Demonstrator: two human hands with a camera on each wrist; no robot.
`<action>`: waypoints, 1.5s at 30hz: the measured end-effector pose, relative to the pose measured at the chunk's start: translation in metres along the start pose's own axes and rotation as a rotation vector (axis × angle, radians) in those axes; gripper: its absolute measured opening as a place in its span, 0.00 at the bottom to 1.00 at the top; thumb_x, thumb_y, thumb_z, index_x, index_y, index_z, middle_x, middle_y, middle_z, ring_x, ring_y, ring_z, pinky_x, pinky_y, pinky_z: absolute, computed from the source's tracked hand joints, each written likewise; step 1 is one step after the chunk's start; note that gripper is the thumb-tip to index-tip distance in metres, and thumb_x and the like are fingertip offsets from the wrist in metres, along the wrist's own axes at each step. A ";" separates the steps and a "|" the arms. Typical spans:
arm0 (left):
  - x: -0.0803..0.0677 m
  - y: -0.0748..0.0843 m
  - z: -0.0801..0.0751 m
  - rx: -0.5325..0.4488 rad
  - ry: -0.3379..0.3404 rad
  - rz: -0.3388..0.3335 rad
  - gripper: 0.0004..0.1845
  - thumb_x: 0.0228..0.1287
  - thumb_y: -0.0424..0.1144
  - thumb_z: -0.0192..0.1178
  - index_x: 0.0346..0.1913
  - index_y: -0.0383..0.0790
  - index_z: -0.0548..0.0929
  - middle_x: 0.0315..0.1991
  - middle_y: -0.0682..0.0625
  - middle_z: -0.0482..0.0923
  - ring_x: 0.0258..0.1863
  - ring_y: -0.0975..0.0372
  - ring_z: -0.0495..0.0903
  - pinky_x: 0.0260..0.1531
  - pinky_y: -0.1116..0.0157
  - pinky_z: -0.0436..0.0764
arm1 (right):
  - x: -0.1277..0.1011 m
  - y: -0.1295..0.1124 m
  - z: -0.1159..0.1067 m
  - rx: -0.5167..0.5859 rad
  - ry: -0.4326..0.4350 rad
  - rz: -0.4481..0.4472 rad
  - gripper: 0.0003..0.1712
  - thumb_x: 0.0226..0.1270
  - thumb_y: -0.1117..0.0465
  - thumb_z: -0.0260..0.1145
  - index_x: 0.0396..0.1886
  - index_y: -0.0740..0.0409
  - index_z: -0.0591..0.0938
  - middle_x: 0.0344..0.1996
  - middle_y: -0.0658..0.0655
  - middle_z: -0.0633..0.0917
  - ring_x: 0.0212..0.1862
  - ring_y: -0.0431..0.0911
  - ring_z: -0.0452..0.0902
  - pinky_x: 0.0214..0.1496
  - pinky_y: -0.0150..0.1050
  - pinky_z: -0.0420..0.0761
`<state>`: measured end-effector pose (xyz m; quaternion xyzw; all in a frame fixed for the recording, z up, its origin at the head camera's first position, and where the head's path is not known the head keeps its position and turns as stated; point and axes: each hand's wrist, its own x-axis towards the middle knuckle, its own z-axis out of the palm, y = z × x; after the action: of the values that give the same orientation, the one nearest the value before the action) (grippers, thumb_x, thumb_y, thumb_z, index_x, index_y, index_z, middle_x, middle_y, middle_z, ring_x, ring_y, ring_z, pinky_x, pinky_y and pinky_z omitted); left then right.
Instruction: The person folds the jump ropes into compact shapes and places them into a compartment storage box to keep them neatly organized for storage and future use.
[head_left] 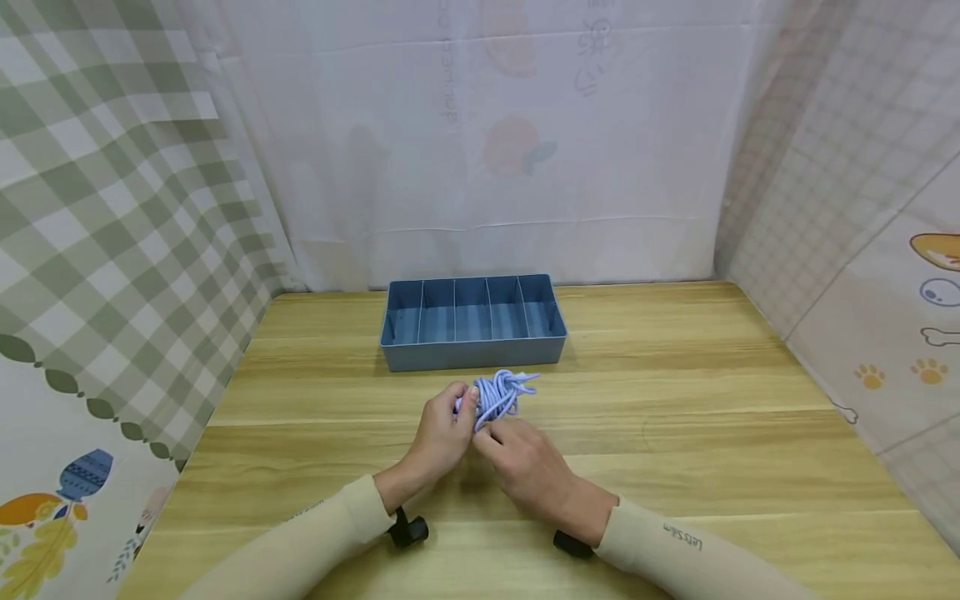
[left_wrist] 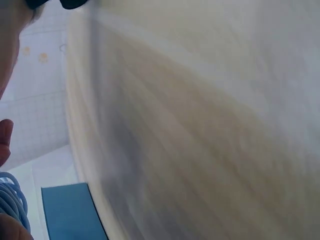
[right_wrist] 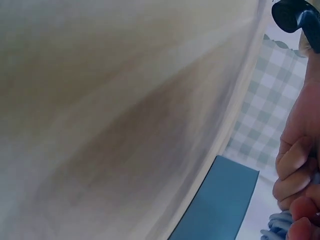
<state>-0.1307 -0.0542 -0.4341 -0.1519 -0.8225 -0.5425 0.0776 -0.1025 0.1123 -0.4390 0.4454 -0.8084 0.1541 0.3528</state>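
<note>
A coiled bundle of light blue-violet cord [head_left: 498, 393] is held above the table in front of me, its loose ends pointing right. My left hand [head_left: 444, 429] grips the left end of the bundle, thumb on top. Just below the bundle, my right hand [head_left: 527, 468] has its fingers curled and pinches a strand of the cord at the lower edge. Part of the coils [left_wrist: 11, 200] shows at the left edge of the left wrist view. In the right wrist view the cord [right_wrist: 278, 225] is mostly hidden behind fingers.
Behind the hands stands a blue-grey tray [head_left: 472, 355] with several narrow compartments side by side. It sits on a wood-grain table [head_left: 675, 400]. Printed cloths hang at the back and both sides. A small black camera is strapped to each wrist.
</note>
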 end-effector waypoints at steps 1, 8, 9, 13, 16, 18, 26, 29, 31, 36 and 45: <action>0.000 0.000 -0.001 0.001 0.002 0.008 0.13 0.81 0.38 0.53 0.34 0.37 0.79 0.23 0.55 0.70 0.21 0.67 0.69 0.20 0.69 0.69 | 0.000 0.001 0.000 -0.011 0.004 0.003 0.12 0.64 0.75 0.48 0.33 0.59 0.76 0.26 0.50 0.72 0.24 0.42 0.65 0.25 0.32 0.66; -0.001 -0.004 -0.004 0.011 0.046 0.085 0.13 0.80 0.35 0.53 0.32 0.39 0.77 0.20 0.58 0.68 0.20 0.69 0.67 0.20 0.69 0.67 | -0.003 0.008 -0.005 -0.104 0.061 0.058 0.18 0.81 0.69 0.43 0.32 0.64 0.76 0.21 0.51 0.69 0.21 0.44 0.65 0.21 0.36 0.66; -0.001 -0.004 -0.004 0.005 0.049 0.089 0.13 0.80 0.35 0.53 0.32 0.39 0.77 0.20 0.58 0.68 0.20 0.69 0.66 0.20 0.69 0.67 | -0.002 0.009 -0.006 -0.114 0.070 0.063 0.18 0.82 0.69 0.44 0.32 0.64 0.76 0.20 0.51 0.69 0.20 0.43 0.64 0.21 0.36 0.65; -0.002 -0.007 -0.006 -0.016 0.056 0.090 0.12 0.80 0.35 0.53 0.33 0.38 0.77 0.21 0.58 0.68 0.20 0.69 0.66 0.20 0.69 0.67 | 0.001 0.014 -0.013 -0.165 0.122 0.073 0.17 0.82 0.68 0.46 0.34 0.67 0.78 0.19 0.51 0.67 0.19 0.42 0.60 0.19 0.34 0.60; -0.002 -0.008 -0.008 -0.032 0.062 0.094 0.12 0.81 0.36 0.53 0.34 0.38 0.78 0.21 0.57 0.69 0.20 0.68 0.67 0.20 0.69 0.68 | 0.003 0.019 -0.018 -0.220 0.154 0.093 0.16 0.81 0.69 0.47 0.34 0.69 0.79 0.18 0.51 0.65 0.19 0.42 0.57 0.18 0.34 0.57; -0.002 -0.008 -0.010 -0.040 0.071 0.101 0.12 0.81 0.36 0.53 0.34 0.37 0.79 0.21 0.57 0.69 0.20 0.68 0.67 0.20 0.69 0.68 | 0.002 0.023 -0.021 -0.253 0.161 0.117 0.16 0.81 0.68 0.49 0.33 0.69 0.79 0.18 0.52 0.66 0.17 0.43 0.58 0.17 0.36 0.58; -0.002 -0.012 -0.012 -0.053 0.083 0.102 0.12 0.80 0.35 0.53 0.34 0.38 0.79 0.20 0.57 0.69 0.20 0.68 0.67 0.19 0.69 0.67 | -0.005 0.035 -0.031 -0.228 0.090 0.263 0.23 0.81 0.54 0.51 0.44 0.73 0.79 0.24 0.60 0.80 0.21 0.52 0.75 0.22 0.45 0.77; -0.002 -0.012 -0.013 -0.071 0.078 0.108 0.12 0.80 0.35 0.53 0.34 0.38 0.79 0.20 0.57 0.69 0.19 0.68 0.67 0.19 0.69 0.66 | -0.006 0.038 -0.034 -0.196 0.091 0.297 0.23 0.76 0.53 0.56 0.45 0.74 0.79 0.25 0.61 0.81 0.21 0.52 0.76 0.22 0.46 0.78; -0.003 -0.012 -0.013 -0.095 0.072 0.111 0.12 0.81 0.35 0.53 0.34 0.38 0.78 0.20 0.56 0.69 0.19 0.67 0.67 0.18 0.70 0.66 | -0.005 0.040 -0.035 -0.171 0.096 0.317 0.23 0.72 0.54 0.61 0.47 0.74 0.79 0.24 0.60 0.80 0.21 0.51 0.75 0.21 0.45 0.77; -0.003 -0.012 -0.014 -0.154 0.060 0.116 0.11 0.80 0.34 0.53 0.35 0.37 0.79 0.21 0.54 0.71 0.20 0.67 0.68 0.18 0.70 0.67 | -0.005 0.043 -0.040 -0.132 0.069 0.360 0.29 0.62 0.54 0.71 0.52 0.74 0.76 0.23 0.57 0.78 0.21 0.49 0.72 0.20 0.42 0.74; -0.004 -0.011 -0.018 -0.133 0.052 0.081 0.12 0.82 0.36 0.51 0.36 0.38 0.79 0.23 0.54 0.74 0.22 0.65 0.71 0.19 0.69 0.70 | -0.009 0.049 -0.042 -0.102 -0.030 0.396 0.37 0.57 0.51 0.78 0.57 0.73 0.75 0.27 0.59 0.82 0.26 0.51 0.78 0.25 0.44 0.81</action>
<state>-0.1316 -0.0747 -0.4374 -0.1759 -0.7757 -0.5960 0.1104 -0.1218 0.1689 -0.4124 0.2615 -0.8921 0.1729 0.3255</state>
